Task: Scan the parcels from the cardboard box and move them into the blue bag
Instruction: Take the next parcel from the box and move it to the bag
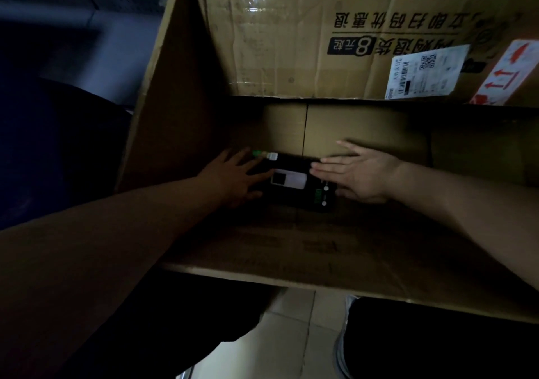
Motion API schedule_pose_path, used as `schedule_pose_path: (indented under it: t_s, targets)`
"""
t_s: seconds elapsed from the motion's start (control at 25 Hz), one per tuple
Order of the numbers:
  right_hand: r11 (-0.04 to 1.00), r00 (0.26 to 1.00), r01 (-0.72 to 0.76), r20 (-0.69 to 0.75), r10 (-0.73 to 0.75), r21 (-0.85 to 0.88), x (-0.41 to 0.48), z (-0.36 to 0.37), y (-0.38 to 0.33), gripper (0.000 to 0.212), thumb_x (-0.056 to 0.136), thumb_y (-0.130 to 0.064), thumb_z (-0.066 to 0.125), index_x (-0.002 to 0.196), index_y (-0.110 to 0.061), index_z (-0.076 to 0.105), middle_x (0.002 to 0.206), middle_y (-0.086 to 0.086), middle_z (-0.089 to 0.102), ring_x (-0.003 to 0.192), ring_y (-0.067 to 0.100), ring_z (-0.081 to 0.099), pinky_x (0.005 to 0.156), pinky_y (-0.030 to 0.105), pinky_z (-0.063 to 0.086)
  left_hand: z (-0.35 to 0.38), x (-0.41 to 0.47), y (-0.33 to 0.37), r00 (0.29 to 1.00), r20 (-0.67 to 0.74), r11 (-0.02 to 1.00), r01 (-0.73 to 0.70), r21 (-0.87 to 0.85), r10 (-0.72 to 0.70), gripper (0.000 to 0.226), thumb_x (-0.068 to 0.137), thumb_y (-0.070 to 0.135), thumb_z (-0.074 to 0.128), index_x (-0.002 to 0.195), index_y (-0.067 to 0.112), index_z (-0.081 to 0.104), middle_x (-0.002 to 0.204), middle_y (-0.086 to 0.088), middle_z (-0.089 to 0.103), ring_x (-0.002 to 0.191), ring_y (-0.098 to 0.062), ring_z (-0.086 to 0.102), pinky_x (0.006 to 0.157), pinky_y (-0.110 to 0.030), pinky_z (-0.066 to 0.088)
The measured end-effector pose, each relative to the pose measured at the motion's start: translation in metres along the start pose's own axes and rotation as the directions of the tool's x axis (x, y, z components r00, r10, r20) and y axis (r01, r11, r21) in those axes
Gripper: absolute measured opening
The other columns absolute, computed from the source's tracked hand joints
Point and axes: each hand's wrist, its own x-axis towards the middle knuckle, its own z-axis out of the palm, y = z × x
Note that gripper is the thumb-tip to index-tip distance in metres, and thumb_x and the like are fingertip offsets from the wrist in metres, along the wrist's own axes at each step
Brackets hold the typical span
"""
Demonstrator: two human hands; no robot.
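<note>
Cardboard box (pixel 379 127) fills the view, flaps up, with both arms reaching down into it. Left of the box sits a dark blue mass (pixel 43 145); whether that is the bag I cannot tell. On the box floor, against the far wall and left of the middle, lies the only parcel (pixel 294 196) in sight, dark, with a white label (pixel 288 180) on top. The left hand (pixel 233 177) lies on its left end, fingers spread and straight. The right hand (pixel 361 174) is at its right end, fingers straight and together, thumb lifted. Neither has closed on it.

This looks like the pick-up. To do it well, work the fingers under both ends, lift level, and keep the label upward and uncovered for scanning.
</note>
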Motion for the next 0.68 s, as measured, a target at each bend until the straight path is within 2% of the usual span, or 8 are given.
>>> schedule_pose_path:
  t_s: [0.24, 0.4, 0.48, 0.6, 0.68]
  targets:
    - [0.998, 0.998, -0.065, 0.01, 0.064, 0.023, -0.014, 0.013, 0.012, 0.069, 0.103, -0.058, 0.019, 0.156, -0.032, -0.018, 0.164, -0.013, -0.015, 0.151, 0.005, -0.011, 0.12, 0.052, -0.015, -0.013, 0.01, 0.008, 1.0, 0.026, 0.999, -0.016, 0.039, 0.015, 0.07, 0.1, 0.063, 0.019, 0.155, 0.038, -0.017, 0.166, -0.004, -0.015, 0.152, -0.033, -0.012, 0.121, -0.054, 0.002]
    - [0.987, 0.994, -0.104, -0.002, 0.105, 0.122, -0.012, 0.02, 0.005, 0.092, 0.09, -0.079, 0.026, 0.157, -0.032, -0.016, 0.163, -0.013, -0.016, 0.151, 0.007, -0.009, 0.118, 0.055, -0.019, -0.01, 0.011, 0.014, 0.998, 0.065, 1.0, -0.014, -0.005, 0.014, 0.071, 0.1, 0.064, 0.02, 0.154, 0.038, -0.018, 0.166, -0.005, -0.015, 0.152, -0.032, -0.013, 0.122, -0.055, 0.004]
    - [0.976, 0.989, -0.141, -0.017, 0.146, 0.169, -0.009, 0.022, -0.005, 0.104, 0.084, -0.085, 0.031, 0.157, -0.029, -0.016, 0.164, -0.01, -0.016, 0.152, 0.01, -0.008, 0.118, 0.059, -0.015, -0.009, 0.011, 0.014, 0.997, 0.076, 1.0, -0.007, -0.029, 0.009, 0.072, 0.1, 0.064, 0.021, 0.154, 0.039, -0.018, 0.166, -0.005, -0.015, 0.152, -0.032, -0.013, 0.122, -0.055, 0.005]
    - [0.95, 0.97, -0.217, -0.06, 0.236, 0.222, 0.002, 0.023, -0.016, 0.113, 0.082, -0.082, 0.043, 0.158, -0.022, -0.015, 0.167, -0.003, -0.011, 0.154, 0.015, -0.005, 0.12, 0.057, -0.011, -0.007, 0.011, 0.016, 0.997, 0.071, 0.998, 0.001, -0.057, 0.003, 0.071, 0.1, 0.065, 0.021, 0.154, 0.039, -0.017, 0.166, -0.005, -0.014, 0.152, -0.032, -0.013, 0.121, -0.055, 0.005]
    - [0.931, 0.955, -0.261, -0.071, 0.288, 0.255, 0.009, 0.022, -0.018, 0.11, 0.087, -0.074, 0.049, 0.158, -0.02, -0.015, 0.167, 0.001, -0.009, 0.154, 0.016, -0.003, 0.122, 0.052, -0.009, -0.007, 0.011, 0.017, 0.999, 0.054, 0.997, 0.008, -0.077, -0.004, 0.072, 0.099, 0.065, 0.02, 0.155, 0.038, -0.017, 0.166, -0.004, -0.013, 0.152, -0.031, -0.014, 0.121, -0.055, 0.005]
